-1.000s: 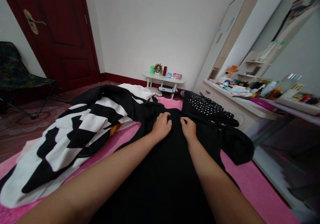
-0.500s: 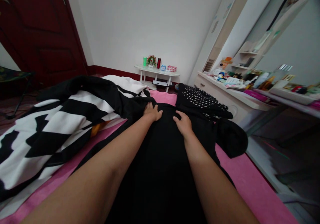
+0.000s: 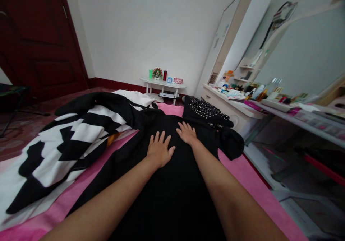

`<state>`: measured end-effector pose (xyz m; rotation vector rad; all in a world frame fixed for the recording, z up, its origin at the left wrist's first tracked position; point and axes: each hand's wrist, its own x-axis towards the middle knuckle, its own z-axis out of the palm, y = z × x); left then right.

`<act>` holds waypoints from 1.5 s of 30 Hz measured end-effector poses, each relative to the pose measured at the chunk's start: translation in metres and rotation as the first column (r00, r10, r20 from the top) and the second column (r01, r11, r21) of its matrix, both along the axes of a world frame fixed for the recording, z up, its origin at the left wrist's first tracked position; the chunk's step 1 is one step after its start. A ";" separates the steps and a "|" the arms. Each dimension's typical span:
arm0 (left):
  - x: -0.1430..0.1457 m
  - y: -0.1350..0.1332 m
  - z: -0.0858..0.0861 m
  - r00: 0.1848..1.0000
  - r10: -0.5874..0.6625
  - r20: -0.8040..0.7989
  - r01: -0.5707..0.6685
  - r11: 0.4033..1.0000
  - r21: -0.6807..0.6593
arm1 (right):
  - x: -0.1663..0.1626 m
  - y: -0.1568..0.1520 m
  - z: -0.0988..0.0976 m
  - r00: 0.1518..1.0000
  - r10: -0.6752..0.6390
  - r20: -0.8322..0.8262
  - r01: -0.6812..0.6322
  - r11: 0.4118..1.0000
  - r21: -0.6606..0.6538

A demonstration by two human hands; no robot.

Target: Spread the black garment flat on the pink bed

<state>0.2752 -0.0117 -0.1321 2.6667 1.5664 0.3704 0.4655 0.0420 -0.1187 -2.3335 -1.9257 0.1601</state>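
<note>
A black garment (image 3: 172, 194) lies spread out over a pink sheet (image 3: 250, 183). My left hand (image 3: 159, 151) rests flat on the garment's middle with its fingers spread. Farther up, near the garment's top edge, my right hand (image 3: 187, 133) lies on the cloth, fingers apart. Neither hand grips anything. One black sleeve runs down at the left; a black bundled end (image 3: 232, 143) sticks out at the right. Part of the garment is hidden under my forearms.
Left of it lies a heap of black-and-white patterned cloth (image 3: 78, 137). Black dotted clothes (image 3: 206, 110) sit folded at the far right. A low white table (image 3: 164, 84) holds small items by the wall. A cluttered dressing table (image 3: 239, 104) stands at the right.
My left hand has come back from the garment's top edge to its middle and flattened. My right hand has turned flat with fingers spread. The camera view has shifted slightly right.
</note>
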 end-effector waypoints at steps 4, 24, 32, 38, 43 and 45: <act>-0.004 -0.001 0.004 1.000 0.014 0.024 -0.014 1.000 -0.003 | 0.031 -0.017 0.019 0.997 -0.077 0.032 0.079 0.994 -0.081; -0.003 0.005 -0.002 1.000 0.004 0.017 -0.003 0.999 -0.038 | 0.052 -0.157 0.073 0.961 -0.060 0.269 0.060 0.998 0.007; -0.003 0.003 -0.001 1.000 0.004 -0.016 -0.005 0.999 -0.049 | 0.047 -0.263 0.055 0.998 -0.070 0.006 0.069 0.997 0.020; -0.005 -0.002 -0.001 1.000 -0.013 -0.025 0.012 0.999 -0.051 | 0.057 -0.314 0.058 0.938 -0.058 -0.341 0.067 0.998 0.015; -0.005 -0.006 0.000 0.999 -0.016 -0.042 0.014 0.998 -0.060 | 0.045 -0.338 0.061 0.782 -0.102 -0.615 0.095 0.994 -0.044; -0.005 -0.007 0.001 0.999 -0.015 -0.046 0.012 0.999 -0.053 | 0.034 -0.344 0.066 0.728 -0.095 -0.679 0.115 0.993 -0.016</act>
